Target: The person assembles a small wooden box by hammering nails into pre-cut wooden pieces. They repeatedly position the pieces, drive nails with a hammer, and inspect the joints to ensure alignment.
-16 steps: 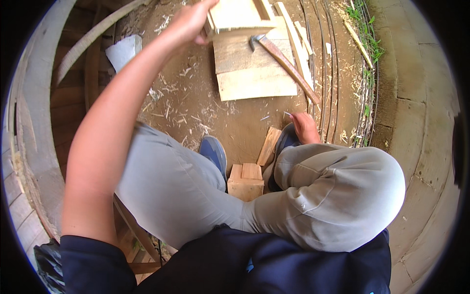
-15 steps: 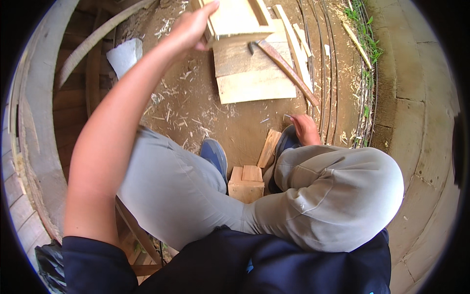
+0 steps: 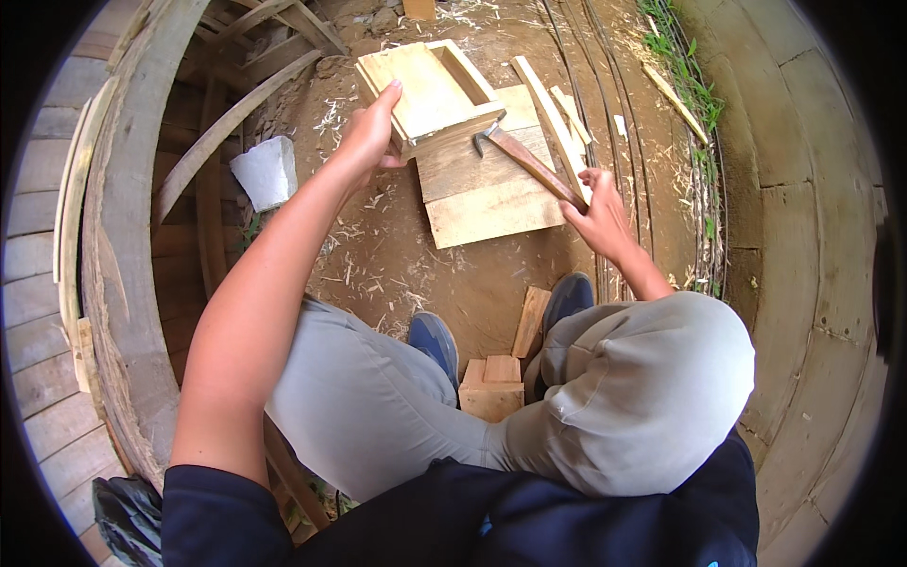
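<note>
My left hand (image 3: 373, 137) grips the near left side of a shallow wooden box (image 3: 430, 85), thumb on top and fingers underneath. A pale panel covers most of the box, and a raised rim shows along its right side. Beneath and nearer to me lies a flat wooden board (image 3: 491, 213) on the ground. Across the board slants a hammer (image 3: 529, 163) with a worn wooden handle, its metal claw head beside the box's near right corner. My right hand (image 3: 602, 215) is closed round the near end of the handle.
Wooden strips (image 3: 557, 118) lie right of the board, beside dark cables (image 3: 628, 123). Small wood blocks (image 3: 491, 387) sit between my feet. A pale stone-like chunk (image 3: 265, 173) lies at left, near timber beams (image 3: 142, 236). Shavings litter the dirt; a concrete edge (image 3: 803, 246) runs along the right.
My right hand has risen from beside my right shoe to the hammer's handle. The view has shifted, showing more of the box, which my left hand still holds.
</note>
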A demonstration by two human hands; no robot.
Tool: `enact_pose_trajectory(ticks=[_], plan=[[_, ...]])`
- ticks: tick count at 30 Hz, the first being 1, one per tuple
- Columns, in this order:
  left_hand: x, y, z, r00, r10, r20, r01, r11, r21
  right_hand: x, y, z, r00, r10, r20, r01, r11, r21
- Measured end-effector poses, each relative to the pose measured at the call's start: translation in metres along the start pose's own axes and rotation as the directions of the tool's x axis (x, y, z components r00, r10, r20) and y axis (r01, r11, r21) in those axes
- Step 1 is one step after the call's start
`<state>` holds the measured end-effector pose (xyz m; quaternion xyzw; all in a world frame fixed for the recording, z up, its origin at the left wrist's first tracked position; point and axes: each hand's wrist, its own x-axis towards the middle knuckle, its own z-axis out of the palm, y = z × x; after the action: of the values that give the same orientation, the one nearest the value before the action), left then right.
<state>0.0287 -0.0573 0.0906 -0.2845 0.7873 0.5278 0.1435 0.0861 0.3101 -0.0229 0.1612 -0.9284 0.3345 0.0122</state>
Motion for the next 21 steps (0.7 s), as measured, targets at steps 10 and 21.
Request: enact_pose_trajectory(ticks=[10, 21], plan=[[-0.011, 0.001, 0.002, 0.999, -0.043, 0.031, 0.039, 0.991, 0.126, 0.015, 0.024, 0.026, 0.952, 0.112, 0.284, -0.219, 0.898, 0.382], [0.001, -0.014, 0.001, 0.995, -0.099, -0.016, 0.099, 0.994, 0.040, 0.017, 0.001, -0.003, 0.884, 0.355, 0.304, -0.376, 0.926, 0.012]])
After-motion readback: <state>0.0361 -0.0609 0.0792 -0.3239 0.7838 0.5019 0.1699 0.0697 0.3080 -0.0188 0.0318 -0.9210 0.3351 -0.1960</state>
